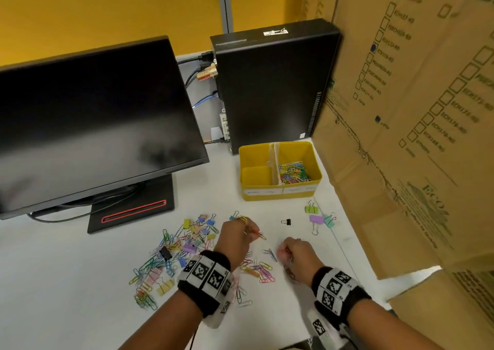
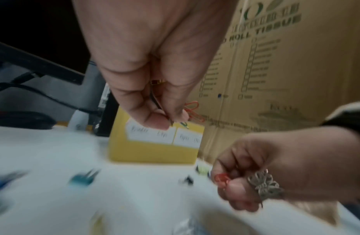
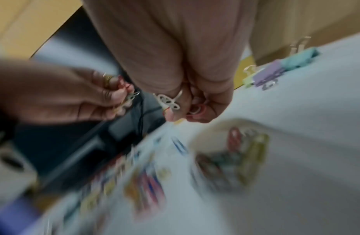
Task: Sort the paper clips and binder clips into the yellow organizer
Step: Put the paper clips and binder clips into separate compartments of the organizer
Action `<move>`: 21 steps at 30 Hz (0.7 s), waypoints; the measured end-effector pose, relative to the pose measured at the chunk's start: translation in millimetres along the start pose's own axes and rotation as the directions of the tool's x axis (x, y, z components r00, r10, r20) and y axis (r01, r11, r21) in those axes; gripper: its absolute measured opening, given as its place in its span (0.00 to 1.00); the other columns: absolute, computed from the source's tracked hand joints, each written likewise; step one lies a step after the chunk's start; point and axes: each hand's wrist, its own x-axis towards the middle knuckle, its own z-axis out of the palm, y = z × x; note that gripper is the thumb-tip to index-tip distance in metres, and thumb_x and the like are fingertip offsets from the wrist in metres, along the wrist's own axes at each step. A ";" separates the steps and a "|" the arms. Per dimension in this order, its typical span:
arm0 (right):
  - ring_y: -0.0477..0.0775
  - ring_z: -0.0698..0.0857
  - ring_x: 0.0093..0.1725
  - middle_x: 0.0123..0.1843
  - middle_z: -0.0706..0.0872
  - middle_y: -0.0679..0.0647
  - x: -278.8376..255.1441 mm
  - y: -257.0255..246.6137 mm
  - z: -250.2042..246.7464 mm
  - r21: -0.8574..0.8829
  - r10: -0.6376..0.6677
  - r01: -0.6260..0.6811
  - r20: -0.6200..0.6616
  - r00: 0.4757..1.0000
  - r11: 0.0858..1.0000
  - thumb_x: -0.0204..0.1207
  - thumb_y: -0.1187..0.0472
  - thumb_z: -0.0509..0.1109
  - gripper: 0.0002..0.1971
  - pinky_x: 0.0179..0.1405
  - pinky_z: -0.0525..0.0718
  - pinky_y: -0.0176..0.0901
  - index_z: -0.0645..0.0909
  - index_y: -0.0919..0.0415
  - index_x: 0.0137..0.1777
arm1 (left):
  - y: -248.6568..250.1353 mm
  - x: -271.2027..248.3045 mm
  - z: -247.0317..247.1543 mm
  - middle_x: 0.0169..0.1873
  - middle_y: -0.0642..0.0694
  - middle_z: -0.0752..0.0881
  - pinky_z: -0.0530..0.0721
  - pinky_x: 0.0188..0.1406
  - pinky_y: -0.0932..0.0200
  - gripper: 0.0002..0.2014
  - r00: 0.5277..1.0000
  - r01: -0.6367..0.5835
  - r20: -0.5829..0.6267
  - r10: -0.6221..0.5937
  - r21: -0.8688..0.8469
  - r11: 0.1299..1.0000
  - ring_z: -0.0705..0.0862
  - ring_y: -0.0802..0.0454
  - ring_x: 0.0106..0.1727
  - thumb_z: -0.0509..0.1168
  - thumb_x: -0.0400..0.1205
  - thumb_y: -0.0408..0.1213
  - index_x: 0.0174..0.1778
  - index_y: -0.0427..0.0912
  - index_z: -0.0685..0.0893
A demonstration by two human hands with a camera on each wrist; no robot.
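Nearest to us are our two wrists in black-and-white marker-printed bands, reaching over the near edge of the white tabletop (image 1: 66, 283). Our left hand (image 1: 235, 238) has its fingers curled tight, pinching a small bunch of coloured wire paper clips (image 1: 258, 235), with orange-red loops sticking out past the fingertips (image 2: 155, 118). Our right hand (image 1: 295, 253) is also curled narrow, thumb against fingers, gripping a red paper clip (image 2: 221, 178); a silver butterfly-shaped ring (image 2: 264, 185) sits on one finger.

Under and between the hands lies a loose scatter of coloured paper clips (image 1: 258, 269). To the left, towards the middle of the tabletop, spreads a larger mixed heap of paper clips and pastel binder clips (image 1: 176, 250). Near the right edge lie a green binder clip (image 1: 312, 208), a purple binder clip (image 1: 316, 220) and a mint binder clip (image 1: 329, 221), with a small black binder clip (image 1: 286, 222) just left of them.

The yellow rectangular organizer (image 1: 278, 196) stands behind these, towards the far right corner, in front of a black computer tower (image 1: 270, 87). Its right compartment holds a pile of coloured paper clips (image 1: 294, 172); the left compartment shows only its yellow floor. Two white handwritten labels are on its front. A black monitor (image 1: 93, 125) occupies the left side, and a brown cardboard box (image 1: 417, 135) stands along the right edge.
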 end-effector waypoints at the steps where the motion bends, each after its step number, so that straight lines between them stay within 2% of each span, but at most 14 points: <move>1: 0.53 0.80 0.43 0.41 0.83 0.55 2.4 -2.2 -12.8 0.107 0.015 -0.008 -0.067 0.998 0.994 0.73 0.73 0.60 0.09 0.47 0.79 0.38 0.80 0.63 0.44 | 14.6 9.6 -6.3 0.46 0.40 0.89 0.79 0.45 0.71 0.06 0.999 -0.031 -0.014 0.031 -0.036 0.999 0.82 0.54 0.44 0.66 0.78 0.25 0.47 0.33 0.86; 2: 0.51 0.80 0.42 0.40 0.82 0.53 6.2 -5.1 -27.7 0.215 0.039 -0.009 -0.136 0.990 0.977 0.74 0.74 0.61 0.09 0.45 0.78 0.33 0.80 0.62 0.44 | 29.6 22.3 -12.0 0.46 0.40 0.89 0.79 0.45 0.70 0.05 0.998 -0.059 -0.032 0.056 -0.077 0.995 0.81 0.54 0.44 0.67 0.78 0.26 0.47 0.33 0.86; 3: 0.50 0.80 0.41 0.39 0.82 0.52 12.4 -9.2 -44.8 0.306 0.062 0.002 -0.198 0.978 0.952 0.74 0.74 0.62 0.09 0.45 0.77 0.31 0.80 0.61 0.43 | 44.2 36.8 -16.4 0.47 0.39 0.89 0.81 0.49 0.65 0.05 0.996 -0.080 -0.048 0.074 -0.127 0.989 0.81 0.54 0.44 0.67 0.77 0.26 0.47 0.33 0.86; 5: 0.52 0.81 0.42 0.39 0.83 0.54 31.7 -18.4 -79.2 0.387 0.089 0.049 -0.331 0.939 0.921 0.73 0.73 0.66 0.09 0.48 0.80 0.40 0.80 0.58 0.42 | 72.4 69.0 -21.4 0.48 0.38 0.88 0.82 0.55 0.56 0.05 0.995 -0.092 -0.059 0.081 -0.208 0.974 0.81 0.52 0.46 0.67 0.78 0.27 0.47 0.32 0.87; 8: 0.54 0.82 0.42 0.40 0.86 0.59 68.8 -30.2 -123.8 0.407 0.140 0.091 -0.503 0.853 0.909 0.72 0.71 0.71 0.05 0.50 0.84 0.49 0.83 0.63 0.44 | 103.1 117.5 -15.1 0.42 0.42 0.87 0.83 0.53 0.56 0.07 0.996 -0.074 -0.070 0.063 -0.160 0.984 0.82 0.50 0.44 0.68 0.78 0.30 0.50 0.36 0.87; 10: 0.56 0.83 0.44 0.45 0.89 0.62 91.5 -34.4 -143.6 0.287 0.132 0.032 -0.534 0.835 0.957 0.71 0.69 0.72 0.06 0.52 0.84 0.52 0.84 0.66 0.48 | 114.5 141.6 -8.0 0.41 0.42 0.87 0.82 0.52 0.59 0.09 0.999 -0.030 -0.023 0.028 -0.093 0.995 0.83 0.49 0.45 0.68 0.78 0.32 0.52 0.36 0.87; 12: 0.60 0.85 0.51 0.53 0.89 0.66 104.0 -35.1 -155.9 0.054 0.075 -0.057 -0.431 0.899 0.997 0.73 0.65 0.71 0.12 0.56 0.83 0.51 0.83 0.68 0.55 | 116.8 158.6 -0.6 0.57 0.40 0.87 0.81 0.61 0.57 0.13 0.993 -0.008 0.115 0.001 0.059 0.998 0.84 0.44 0.56 0.66 0.79 0.32 0.59 0.35 0.84; 14: 0.63 0.84 0.57 0.57 0.87 0.67 104.3 -34.9 -162.0 -0.184 0.023 -0.076 -0.272 0.962 0.980 0.76 0.59 0.68 0.15 0.57 0.81 0.49 0.82 0.65 0.60 | 116.0 160.3 -1.3 0.67 0.39 0.82 0.78 0.68 0.53 0.17 0.975 -0.078 0.223 0.016 0.275 0.958 0.80 0.41 0.67 0.60 0.83 0.32 0.67 0.35 0.78; 16: 0.64 0.82 0.59 0.60 0.85 0.66 95.2 -30.6 -162.8 -0.302 -0.059 -0.002 -0.192 0.980 0.953 0.77 0.56 0.67 0.17 0.58 0.79 0.49 0.79 0.60 0.65 | 110.8 150.3 -6.3 0.68 0.35 0.80 0.76 0.71 0.48 0.17 0.962 -0.181 0.252 0.102 0.314 0.932 0.78 0.38 0.70 0.55 0.84 0.28 0.70 0.34 0.75; 17: 0.63 0.81 0.61 0.62 0.84 0.65 86.0 -26.4 -160.0 -0.312 -0.117 0.056 -0.180 0.977 0.948 0.77 0.58 0.67 0.18 0.61 0.78 0.48 0.78 0.59 0.66 | 105.4 138.1 -10.7 0.68 0.34 0.80 0.76 0.71 0.47 0.18 0.957 -0.234 0.238 0.167 0.287 0.929 0.78 0.38 0.69 0.53 0.84 0.26 0.70 0.35 0.75; 19: 0.61 0.78 0.65 0.65 0.82 0.62 58.5 -13.6 -143.5 -0.296 -0.202 0.158 -0.123 0.972 0.942 0.76 0.66 0.67 0.19 0.65 0.74 0.45 0.77 0.58 0.67 | 84.0 108.1 -19.3 0.64 0.35 0.83 0.78 0.68 0.51 0.19 0.951 -0.306 0.132 0.281 0.256 0.917 0.81 0.40 0.65 0.53 0.84 0.26 0.69 0.38 0.78; 21: 0.58 0.76 0.66 0.65 0.80 0.60 24.5 3.0 -113.3 -0.276 -0.192 0.194 0.037 0.981 0.941 0.75 0.68 0.67 0.17 0.62 0.71 0.39 0.79 0.59 0.63 | 49.0 74.3 -26.3 0.60 0.40 0.86 0.78 0.67 0.57 0.16 0.942 -0.335 0.115 0.315 0.280 0.900 0.83 0.45 0.62 0.55 0.83 0.27 0.62 0.40 0.84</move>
